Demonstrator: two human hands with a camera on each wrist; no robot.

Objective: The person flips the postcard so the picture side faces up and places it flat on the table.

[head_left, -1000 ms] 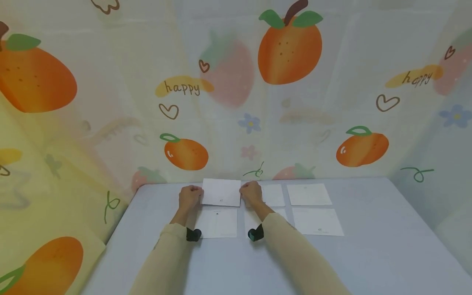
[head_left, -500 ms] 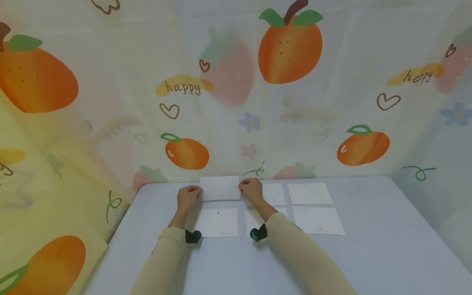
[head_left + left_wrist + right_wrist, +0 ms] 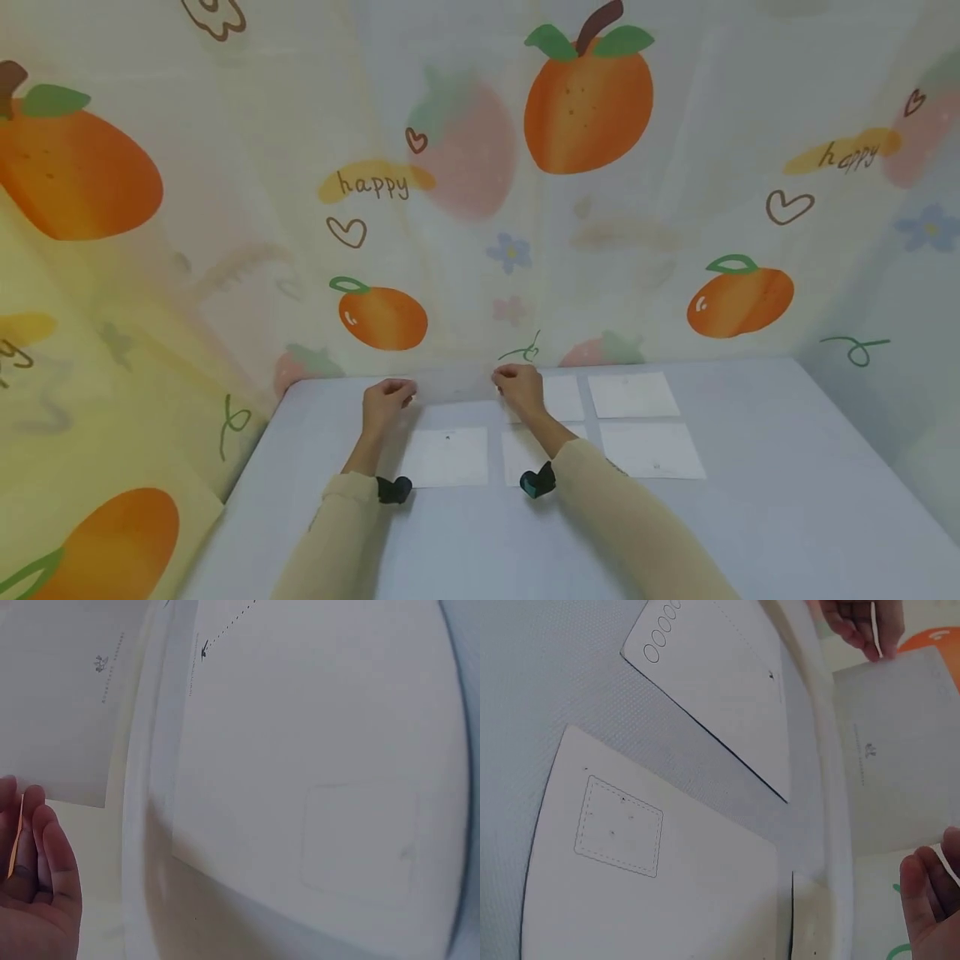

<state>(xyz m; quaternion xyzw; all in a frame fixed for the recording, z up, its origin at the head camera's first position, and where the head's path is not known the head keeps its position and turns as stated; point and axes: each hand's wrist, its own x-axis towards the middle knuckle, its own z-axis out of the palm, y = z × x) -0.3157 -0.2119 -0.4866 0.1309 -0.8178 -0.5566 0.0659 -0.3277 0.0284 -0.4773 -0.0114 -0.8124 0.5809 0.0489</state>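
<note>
The left hand (image 3: 384, 407) and right hand (image 3: 522, 392) pinch opposite ends of a card (image 3: 900, 757) near the far edge of the worktop (image 3: 780, 483).

The right hand (image 3: 522, 394) is partly hiding the rear middle card (image 3: 564, 398); its wrist (image 3: 552, 434) is obscuring some of the front middle card (image 3: 522, 454); print (image 3: 859, 755) on the held card (image 3: 900, 761) is proving too small to read; the left wrist view's edge is cropping the left hand (image 3: 45, 885).
</note>
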